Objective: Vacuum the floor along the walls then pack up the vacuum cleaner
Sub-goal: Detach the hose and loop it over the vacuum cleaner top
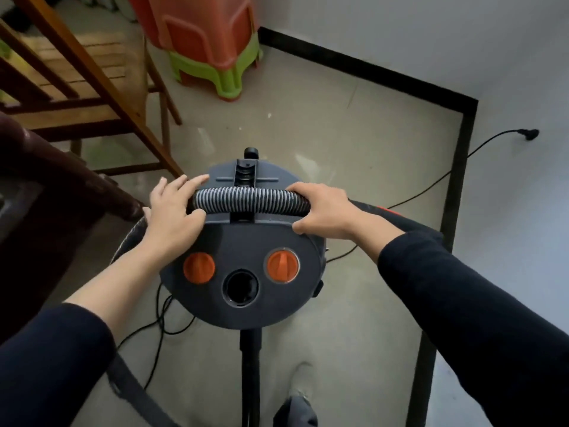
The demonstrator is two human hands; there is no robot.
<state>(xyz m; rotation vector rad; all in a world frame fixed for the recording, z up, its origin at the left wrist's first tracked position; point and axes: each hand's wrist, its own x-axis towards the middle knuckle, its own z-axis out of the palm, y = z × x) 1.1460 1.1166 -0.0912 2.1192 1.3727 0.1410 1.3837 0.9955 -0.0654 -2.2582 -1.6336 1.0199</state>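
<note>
A round, dark grey vacuum cleaner point(243, 251) stands on the floor point(354, 143), directly below the person and close to a corner of the room. A ribbed grey-and-black hose point(252, 201) lies sideways across its top, crossing the carry-handle slot, and both hands sit on it, one at each end of the visible stretch.

The left hand point(172, 208) covers the hose's left end. Its fingers reach forward, nearly straight, over the hose and onto the lid, while the thumb hooks underneath, so the grip looks loose. The right hand point(323, 211) has a firmer grip at the right end, with the fingers curled over the top and the thumb tucked below. Both arms wear dark sleeves.

The lid carries two orange knobs point(199, 268) nearer the person, with an open round port point(240, 288) between them. A black tube point(251, 380) runs from under the body toward the bottom edge. It may be the wand, though its lower end is cut off.

A black power cord point(431, 183) trails right across the floor and up to a plug point(529, 134) on the pale wall. A black baseboard point(458, 167) edges the floor. A wooden chair point(92, 72) and stacked orange and green plastic stools point(209, 41) stand beyond.
</note>
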